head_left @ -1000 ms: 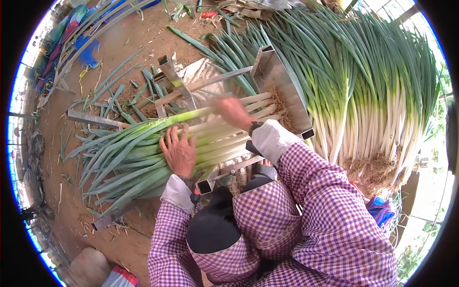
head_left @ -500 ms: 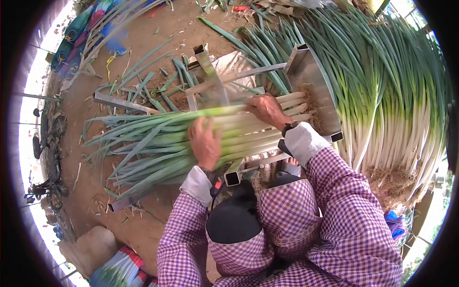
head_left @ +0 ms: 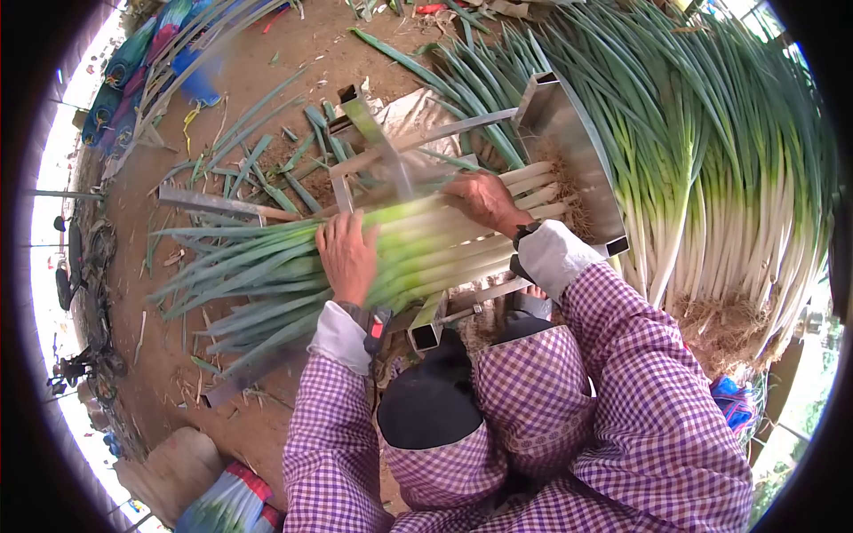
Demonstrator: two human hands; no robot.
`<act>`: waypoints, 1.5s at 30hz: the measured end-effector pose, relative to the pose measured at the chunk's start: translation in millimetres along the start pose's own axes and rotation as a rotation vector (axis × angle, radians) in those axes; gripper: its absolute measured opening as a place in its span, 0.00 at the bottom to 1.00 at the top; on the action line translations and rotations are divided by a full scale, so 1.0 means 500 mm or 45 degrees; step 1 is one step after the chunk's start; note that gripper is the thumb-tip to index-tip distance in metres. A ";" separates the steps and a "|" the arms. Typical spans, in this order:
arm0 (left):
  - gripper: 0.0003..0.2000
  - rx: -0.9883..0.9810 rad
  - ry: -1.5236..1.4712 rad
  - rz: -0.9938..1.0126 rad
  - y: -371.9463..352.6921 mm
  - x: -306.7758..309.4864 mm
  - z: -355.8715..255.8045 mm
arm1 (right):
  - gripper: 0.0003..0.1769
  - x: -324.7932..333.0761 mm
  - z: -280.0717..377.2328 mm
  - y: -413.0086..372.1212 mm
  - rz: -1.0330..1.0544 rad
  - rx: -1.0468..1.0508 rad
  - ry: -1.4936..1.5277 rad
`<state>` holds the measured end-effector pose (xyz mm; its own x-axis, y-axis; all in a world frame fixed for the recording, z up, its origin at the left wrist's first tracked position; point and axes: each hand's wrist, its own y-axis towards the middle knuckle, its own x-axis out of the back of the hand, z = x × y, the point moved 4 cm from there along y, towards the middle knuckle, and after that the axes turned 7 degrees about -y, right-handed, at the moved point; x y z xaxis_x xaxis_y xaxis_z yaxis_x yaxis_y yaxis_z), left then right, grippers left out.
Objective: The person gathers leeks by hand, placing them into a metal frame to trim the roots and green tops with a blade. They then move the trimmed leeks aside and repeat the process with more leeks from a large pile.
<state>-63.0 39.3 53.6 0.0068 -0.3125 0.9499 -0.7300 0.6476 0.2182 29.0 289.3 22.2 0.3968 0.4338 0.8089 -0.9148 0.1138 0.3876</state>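
A layer of long green onions (head_left: 418,253) lies side by side across a metal frame (head_left: 577,133), with white ends and roots against its upright end plate on the right. My left hand (head_left: 348,258) rests over the green leaves, palm down, fingers stretched out and slightly apart. Farther right, my right hand (head_left: 487,202) has its fingers curled over the far edge of the white stalks; its fingertips are hidden. The leaf tips fan out past the frame to the left.
A large stack of green onions (head_left: 702,178) stands to the right, roots downward. Cut leaves (head_left: 267,164) litter the dirt floor behind the frame. Bagged bundles (head_left: 227,502) lie at lower left, and blue netting (head_left: 195,75) at upper left. My knees (head_left: 435,404) are close below the frame.
My left hand has slid left along the leaves and is sharper now. My right hand stays on the white stalks. The whole view has shifted slightly.
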 end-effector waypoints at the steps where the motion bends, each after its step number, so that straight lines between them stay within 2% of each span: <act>1: 0.20 -0.001 0.011 -0.017 -0.008 0.001 -0.005 | 0.13 0.000 -0.001 -0.005 -0.012 0.017 -0.007; 4: 0.20 -0.015 0.021 -0.072 -0.013 -0.002 -0.008 | 0.14 -0.013 -0.010 -0.006 0.136 -0.048 -0.062; 7: 0.21 -0.020 0.014 -0.043 -0.013 -0.014 -0.002 | 0.15 -0.003 -0.005 -0.025 0.094 -0.116 -0.314; 8: 0.21 -0.019 0.026 -0.025 -0.011 -0.016 0.000 | 0.17 0.009 -0.006 -0.039 -0.059 -0.210 -0.259; 10: 0.20 0.003 0.031 0.032 -0.007 -0.007 -0.008 | 0.23 0.030 -0.012 -0.072 -0.127 -0.367 -0.190; 11: 0.20 0.022 0.036 0.065 -0.005 -0.006 -0.013 | 0.27 0.037 -0.017 -0.089 -0.049 -0.436 -0.160; 13: 0.21 -0.037 0.086 0.008 -0.010 -0.026 -0.001 | 0.31 0.059 -0.007 -0.117 -0.054 -0.379 -0.225; 16: 0.22 0.006 0.098 0.078 -0.007 -0.021 -0.013 | 0.34 0.039 -0.014 -0.127 -0.038 -0.414 -0.328; 19: 0.24 -0.012 0.006 0.040 -0.011 -0.004 -0.017 | 0.34 0.041 -0.001 -0.123 0.022 -0.456 -0.317; 20: 0.25 0.018 0.021 0.140 -0.010 -0.004 -0.015 | 0.35 0.042 0.000 -0.122 0.010 -0.418 -0.341; 24: 0.24 0.025 0.143 0.139 -0.023 -0.012 -0.027 | 0.36 0.053 0.008 -0.127 -0.079 -0.410 -0.290; 26: 0.24 0.044 0.140 0.120 -0.022 -0.015 -0.030 | 0.36 0.072 0.013 -0.125 0.035 -0.406 -0.242; 28: 0.24 0.051 0.137 0.119 -0.021 -0.016 -0.026 | 0.39 0.117 0.045 -0.124 0.049 -0.384 -0.051; 29: 0.23 0.063 0.133 0.122 -0.021 -0.017 -0.023 | 0.35 0.146 0.063 -0.137 0.085 -0.387 0.133; 31: 0.23 0.064 0.127 0.106 -0.021 -0.021 -0.020 | 0.30 0.284 0.122 -0.182 0.046 -0.401 0.276; 33: 0.22 0.039 0.128 0.082 -0.025 -0.024 -0.016 | 0.26 0.405 0.123 -0.265 -0.162 -0.485 0.436; 35: 0.22 0.025 0.141 0.064 -0.025 -0.031 -0.012 | 0.24 0.490 0.065 -0.358 -0.504 -0.703 0.405; 37: 0.22 0.014 0.151 0.051 -0.026 -0.033 -0.009 | 0.24 0.519 -0.055 -0.475 -0.807 -0.944 -0.148; 39: 0.22 0.007 0.154 0.036 -0.023 -0.031 -0.011 | 0.23 0.534 -0.129 -0.562 -0.723 -1.393 -0.773; 41: 0.22 0.024 0.127 0.053 -0.021 -0.027 -0.014 | 0.27 0.470 -0.267 -0.696 -0.567 -1.620 -0.451; 42: 0.22 0.031 0.116 0.069 -0.022 -0.026 -0.015 | 0.29 0.464 -0.281 -0.707 -0.477 -1.729 -0.283; 45: 0.22 0.038 0.121 0.070 -0.023 -0.025 -0.015 | 0.30 0.449 -0.282 -0.704 -0.722 -1.639 0.876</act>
<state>-49.7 40.9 40.9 0.0299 -0.2088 0.9775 -0.7509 0.6408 0.1598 429.1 472.9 5.1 0.9180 0.3396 0.2046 -0.2538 0.8999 -0.3547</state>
